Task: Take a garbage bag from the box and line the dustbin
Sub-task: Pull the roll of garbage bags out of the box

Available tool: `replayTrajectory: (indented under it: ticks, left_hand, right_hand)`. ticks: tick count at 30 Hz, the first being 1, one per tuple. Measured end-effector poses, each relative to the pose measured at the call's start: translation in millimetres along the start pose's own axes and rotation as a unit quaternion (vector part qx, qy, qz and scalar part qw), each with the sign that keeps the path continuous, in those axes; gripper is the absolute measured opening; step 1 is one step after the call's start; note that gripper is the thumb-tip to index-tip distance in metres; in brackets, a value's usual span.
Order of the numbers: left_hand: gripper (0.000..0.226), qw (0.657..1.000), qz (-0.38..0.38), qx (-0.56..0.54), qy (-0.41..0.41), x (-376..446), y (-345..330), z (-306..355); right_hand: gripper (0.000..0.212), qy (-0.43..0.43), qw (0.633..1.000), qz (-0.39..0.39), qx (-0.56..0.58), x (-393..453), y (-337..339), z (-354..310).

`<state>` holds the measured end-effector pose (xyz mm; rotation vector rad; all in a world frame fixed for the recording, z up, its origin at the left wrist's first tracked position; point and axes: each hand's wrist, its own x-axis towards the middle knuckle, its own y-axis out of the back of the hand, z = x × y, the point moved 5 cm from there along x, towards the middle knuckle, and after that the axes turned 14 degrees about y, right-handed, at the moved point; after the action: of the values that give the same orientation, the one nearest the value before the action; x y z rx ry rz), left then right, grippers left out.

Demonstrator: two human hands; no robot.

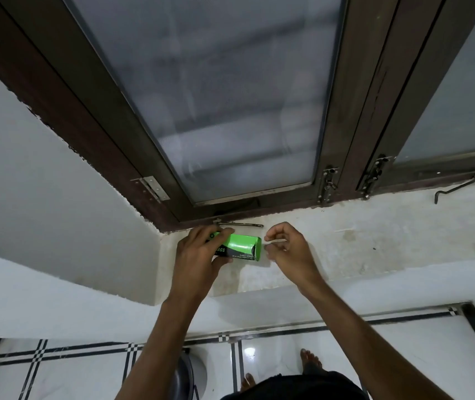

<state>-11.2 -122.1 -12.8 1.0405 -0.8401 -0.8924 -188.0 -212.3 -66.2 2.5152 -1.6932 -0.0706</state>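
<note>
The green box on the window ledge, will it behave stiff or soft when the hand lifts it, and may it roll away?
The green box looks like thin card, so it is probably light and may dent under the left hand gripping it. Its flat sides suggest it will not roll on the ledge. Its open end may let the contents slide out if tilted.

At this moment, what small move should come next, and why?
Probably the right hand should reach into the open end of the green box and pull out a bag. The left hand grips the box on the window sill, its open end faces the right fingers, and no bag is out.
</note>
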Motion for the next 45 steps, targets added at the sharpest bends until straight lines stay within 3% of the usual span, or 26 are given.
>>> replayTrajectory:
  ticks: [3, 7, 20, 24, 27, 29, 32, 34, 37, 40, 45]
  left_hand:
    - [0.061, 1.000, 0.002, 0.001, 0.005, 7, 3, 0]
    - [0.062, 1.000, 0.001, 0.015, -0.013, 9, 2, 12]
    - [0.063, 0.999, 0.000, 0.040, -0.035, 9, -2, 25]
    - [0.062, 0.999, 0.011, 0.027, -0.014, 16, 9, 15]
    - [0.063, 0.997, 0.010, 0.069, -0.042, 20, 13, 23]
    - [0.065, 0.995, 0.006, 0.081, -0.057, 22, 12, 34]
    - [0.068, 0.996, 0.000, 0.066, -0.067, 27, 11, 45]
    - [0.069, 0.996, -0.007, 0.057, -0.071, 30, 11, 50]
    - [0.070, 0.995, -0.018, 0.055, -0.082, 32, 11, 57]
    - [0.070, 0.992, -0.016, 0.071, -0.099, 34, 13, 61]
    - [0.073, 0.986, -0.013, 0.110, -0.128, 35, 13, 76]
  right_hand:
    - [0.005, -0.034, 0.998, 0.011, 0.041, -5, 10, 2]
    - [0.007, -0.055, 0.992, -0.077, 0.079, -13, 2, 1]
    - [0.010, -0.038, 0.992, -0.117, 0.030, -10, 13, -15]
    - [0.017, -0.089, 0.995, -0.042, 0.017, -13, 31, -1]
    - [0.019, -0.120, 0.993, 0.004, -0.014, -16, 38, 14]
    - [0.005, -0.063, 0.993, 0.071, -0.073, -15, 38, 10]
    - [0.019, 0.094, 0.977, 0.153, -0.116, -15, 39, -13]
    - [0.016, 0.118, 0.982, 0.134, -0.064, -13, 35, -20]
    - [0.017, 0.017, 0.994, 0.049, 0.094, -8, 25, -9]
    - [0.021, -0.050, 0.974, -0.005, 0.223, -9, 27, 6]
    - [0.020, -0.084, 0.971, -0.006, 0.223, -5, 32, 14]
